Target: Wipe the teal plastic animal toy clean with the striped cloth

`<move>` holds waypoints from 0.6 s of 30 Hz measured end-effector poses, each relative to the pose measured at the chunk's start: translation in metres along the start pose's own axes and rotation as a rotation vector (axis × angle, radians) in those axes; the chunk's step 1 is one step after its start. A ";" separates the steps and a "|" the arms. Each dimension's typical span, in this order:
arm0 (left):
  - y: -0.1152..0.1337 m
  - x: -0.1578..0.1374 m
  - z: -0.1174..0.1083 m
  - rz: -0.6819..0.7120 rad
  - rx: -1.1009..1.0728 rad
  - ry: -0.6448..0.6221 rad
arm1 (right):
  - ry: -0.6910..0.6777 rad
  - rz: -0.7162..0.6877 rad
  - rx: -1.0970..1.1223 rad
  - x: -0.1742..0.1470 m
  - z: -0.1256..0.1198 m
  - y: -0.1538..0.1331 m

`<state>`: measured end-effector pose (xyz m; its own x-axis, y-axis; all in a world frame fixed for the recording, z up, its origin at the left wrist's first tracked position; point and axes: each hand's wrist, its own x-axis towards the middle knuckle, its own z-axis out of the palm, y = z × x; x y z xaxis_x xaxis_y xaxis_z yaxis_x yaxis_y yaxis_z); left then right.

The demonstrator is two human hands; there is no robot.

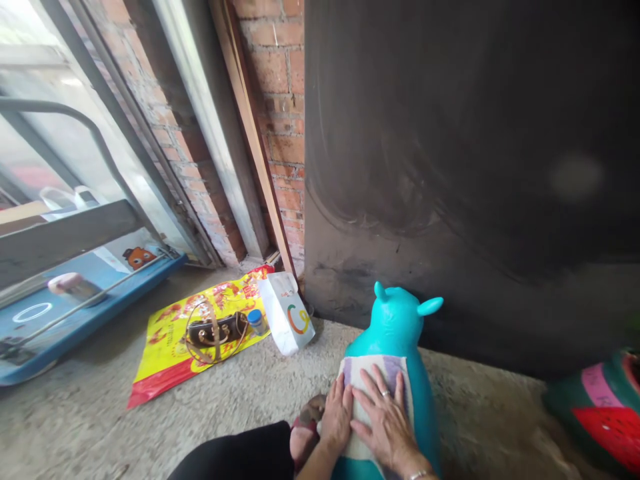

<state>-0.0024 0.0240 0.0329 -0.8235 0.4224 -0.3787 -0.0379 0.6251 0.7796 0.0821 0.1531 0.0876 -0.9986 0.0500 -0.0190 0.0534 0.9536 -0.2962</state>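
Fingers spread flat, both hands pressing folded cloth onto teal animal toy's back on concrete floor; left hand beside right hand (ring visible). Cloth laid; wiping progress unclear, probably early.

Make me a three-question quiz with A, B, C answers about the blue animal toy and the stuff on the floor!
1. Where does the white bag stand?
A. beside the yellow sheet
B. on the toy
C. on the blue cart

2. What colour is the animal toy?
A. red
B. turquoise
C. white

3. What are both hands doing?
A. hanging in the air
B. gripping the toy's ears
C. lying flat on a cloth

Answers: 1 A, the bag leans at the sheet's right edge. 2 B, its body and ears are turquoise. 3 C, the left hand and right hand press open on the cloth over the toy's back.
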 end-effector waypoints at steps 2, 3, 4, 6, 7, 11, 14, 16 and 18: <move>-0.004 -0.018 0.003 0.009 0.017 0.014 | 0.039 -0.061 -0.058 -0.017 0.009 0.000; -0.008 -0.028 0.005 0.004 0.028 0.024 | 0.085 -0.101 -0.113 -0.026 0.015 0.001; -0.013 -0.037 0.009 -0.007 0.044 0.046 | 0.153 -0.157 -0.182 -0.036 0.021 0.001; -0.028 -0.051 0.021 -0.009 0.086 0.118 | 0.323 -0.275 -0.336 -0.052 0.033 0.002; -0.037 -0.057 0.027 0.004 0.109 0.165 | 0.409 -0.323 -0.402 -0.058 0.038 0.002; -0.063 -0.060 0.046 0.091 0.151 0.296 | 0.580 -0.379 -0.513 -0.063 0.048 0.003; -0.062 -0.052 0.044 0.085 0.138 0.286 | 0.545 -0.404 -0.494 -0.054 0.047 0.005; -0.051 -0.045 0.034 0.030 0.115 0.226 | 0.440 -0.418 -0.431 -0.046 0.041 0.007; -0.036 -0.037 0.023 -0.036 0.080 0.142 | 0.255 -0.375 -0.299 -0.037 0.032 0.010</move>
<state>0.0425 0.0008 0.0072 -0.8943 0.3057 -0.3267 -0.0278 0.6908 0.7225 0.1199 0.1512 0.0550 -0.9202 -0.2750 0.2786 -0.2728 0.9609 0.0473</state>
